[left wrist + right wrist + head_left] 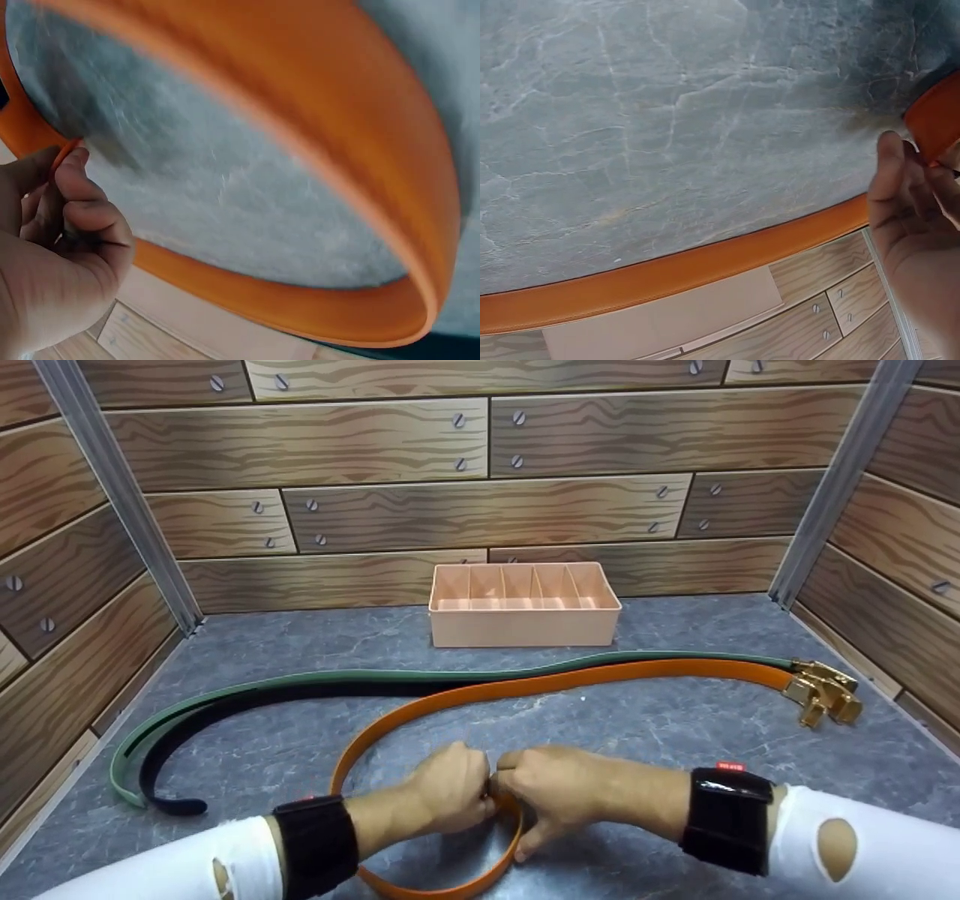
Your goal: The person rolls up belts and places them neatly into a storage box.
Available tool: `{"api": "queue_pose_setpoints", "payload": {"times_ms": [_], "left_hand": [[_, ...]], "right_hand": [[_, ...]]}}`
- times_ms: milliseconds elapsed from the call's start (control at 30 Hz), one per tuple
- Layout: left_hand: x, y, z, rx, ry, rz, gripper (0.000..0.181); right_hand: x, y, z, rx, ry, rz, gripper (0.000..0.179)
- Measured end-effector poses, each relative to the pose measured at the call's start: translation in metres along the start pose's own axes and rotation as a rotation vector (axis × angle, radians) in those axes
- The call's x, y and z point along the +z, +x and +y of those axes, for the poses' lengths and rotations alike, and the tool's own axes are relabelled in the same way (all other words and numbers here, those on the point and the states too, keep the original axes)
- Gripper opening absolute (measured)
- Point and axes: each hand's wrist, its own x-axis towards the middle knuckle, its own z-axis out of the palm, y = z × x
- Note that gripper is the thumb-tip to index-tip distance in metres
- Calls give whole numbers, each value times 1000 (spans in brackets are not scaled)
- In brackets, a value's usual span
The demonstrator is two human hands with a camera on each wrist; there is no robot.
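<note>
An orange belt (562,681) curves from the right across the table and bends into a loop at the front. At the top of that loop my left hand (454,787) pinches the belt's strap between thumb and fingers. Close beside it, nearly touching, my right hand (555,784) holds the strap with bent fingers, its thumb pointing down near the loop's outer side. The left wrist view has the strap (405,150) arching wide past the hand. In the right wrist view a strip of strap (934,124) rises from the fingers, partly cut off by the frame.
Behind the orange belt lie a green belt (375,673) and a black belt (337,688), their ends curling at left. Gold buckles (821,694) cluster at the right. A pink divided box (525,628) stands at the back, before wood-patterned walls (375,442).
</note>
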Motion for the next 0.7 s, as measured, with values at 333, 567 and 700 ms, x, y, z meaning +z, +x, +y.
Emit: {"api": "queue_pose_setpoints", "payload": {"times_ms": [333, 567, 700], "left_hand": [[-19, -24, 4, 71, -104, -343, 41], [-9, -26, 9, 246, 19, -301, 22], [-4, -24, 10, 351, 83, -276, 12]], "right_hand": [[-1, 0, 4, -74, 80, -7, 51], [-2, 1, 10, -155, 115, -14, 45], [-1, 0, 12, -176, 191, 19, 57]]}}
